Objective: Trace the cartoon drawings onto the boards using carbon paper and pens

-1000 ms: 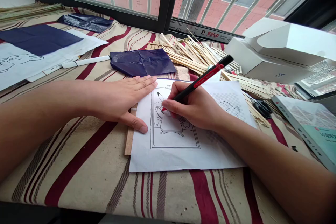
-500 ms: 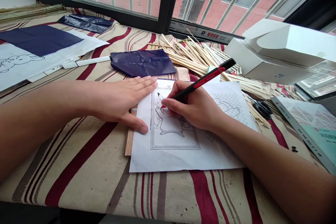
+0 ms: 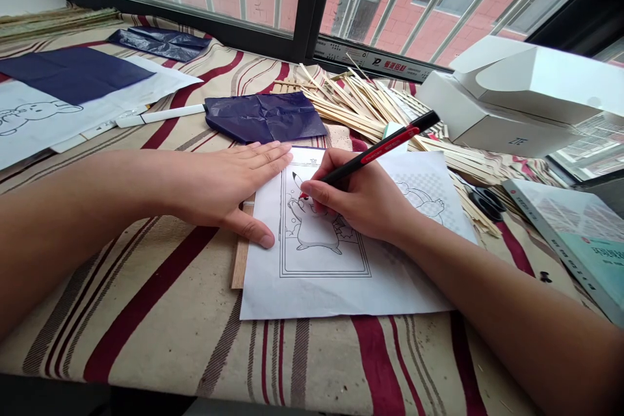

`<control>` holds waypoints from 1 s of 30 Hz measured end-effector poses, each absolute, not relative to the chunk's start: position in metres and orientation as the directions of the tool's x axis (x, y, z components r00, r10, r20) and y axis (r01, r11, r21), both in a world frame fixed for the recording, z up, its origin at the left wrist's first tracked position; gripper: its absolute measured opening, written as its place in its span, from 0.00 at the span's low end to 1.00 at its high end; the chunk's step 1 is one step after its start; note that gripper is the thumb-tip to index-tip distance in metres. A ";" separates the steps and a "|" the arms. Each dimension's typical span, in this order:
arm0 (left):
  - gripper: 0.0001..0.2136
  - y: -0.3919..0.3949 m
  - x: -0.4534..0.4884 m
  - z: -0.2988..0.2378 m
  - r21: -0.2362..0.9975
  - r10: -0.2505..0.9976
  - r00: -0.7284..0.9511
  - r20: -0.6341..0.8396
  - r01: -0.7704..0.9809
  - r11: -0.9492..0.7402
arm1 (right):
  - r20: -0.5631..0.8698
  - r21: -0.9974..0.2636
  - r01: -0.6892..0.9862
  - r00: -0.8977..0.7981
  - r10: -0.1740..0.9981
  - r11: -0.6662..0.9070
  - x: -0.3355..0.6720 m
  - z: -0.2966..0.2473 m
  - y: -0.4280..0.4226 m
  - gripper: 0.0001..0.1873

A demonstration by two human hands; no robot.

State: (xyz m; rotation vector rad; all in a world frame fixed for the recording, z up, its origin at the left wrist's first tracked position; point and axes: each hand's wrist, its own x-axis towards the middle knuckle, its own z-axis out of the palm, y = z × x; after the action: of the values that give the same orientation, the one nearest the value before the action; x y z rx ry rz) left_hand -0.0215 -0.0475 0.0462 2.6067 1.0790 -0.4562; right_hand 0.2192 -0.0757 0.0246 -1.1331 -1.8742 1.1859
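Observation:
A white sheet (image 3: 331, 286) with a framed cartoon line drawing lies on the striped cloth, over a thin wooden board (image 3: 238, 260) that sticks out at its left edge. My left hand (image 3: 229, 185) lies flat with fingers stretched, pressing the sheet's left edge and the board. My right hand (image 3: 361, 198) is closed on a red and black pen (image 3: 375, 151), its tip touching the upper part of the drawing.
Dark blue carbon paper (image 3: 263, 116) and a white pen (image 3: 160, 115) lie behind my left hand. More sheets (image 3: 58, 97) are at far left. A heap of wooden sticks (image 3: 361, 104), white boxes (image 3: 507, 94), scissors (image 3: 485, 201) and a book (image 3: 570, 234) are at right.
My right hand and the pen have crept slightly up and to the right over the drawing. My left hand has stayed where it was.

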 end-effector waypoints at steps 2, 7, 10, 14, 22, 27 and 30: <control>0.62 -0.048 -0.021 0.047 0.127 0.634 0.662 -0.400 0.725 -0.677 | 0.059 -0.925 0.313 -0.442 0.895 0.216 0.220 0.025 -0.075 0.16; 0.63 -0.049 -0.017 0.049 0.095 0.640 0.635 -0.432 0.738 -0.668 | 0.074 -0.925 0.311 -0.421 0.904 0.220 0.219 0.024 -0.075 0.16; 0.63 -0.049 -0.017 0.049 0.105 0.643 0.634 -0.430 0.742 -0.662 | 0.080 -0.920 0.325 -0.389 0.918 0.218 0.218 0.023 -0.074 0.16; 0.63 -0.048 -0.019 0.048 0.121 0.644 0.642 -0.416 0.741 -0.660 | 0.085 -0.917 0.334 -0.372 0.925 0.219 0.218 0.021 -0.073 0.15; 0.63 -0.048 -0.020 0.046 0.138 0.641 0.657 -0.396 0.733 -0.666 | 0.111 -0.900 0.362 -0.350 0.930 0.243 0.218 0.022 -0.073 0.16; 0.63 -0.047 -0.021 0.045 0.141 0.641 0.664 -0.387 0.729 -0.670 | 0.098 -0.915 0.336 -0.346 0.933 0.221 0.219 0.022 -0.073 0.16; 0.63 -0.047 -0.021 0.044 0.140 0.644 0.663 -0.382 0.730 -0.669 | 0.084 -0.937 0.297 -0.321 0.943 0.185 0.219 0.024 -0.073 0.17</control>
State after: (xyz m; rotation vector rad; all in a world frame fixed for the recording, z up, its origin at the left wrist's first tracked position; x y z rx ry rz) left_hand -0.0213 -0.0467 0.0443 2.5994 1.1004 -0.4385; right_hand 0.2191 -0.0726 0.0238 -1.1760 -1.7495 1.1497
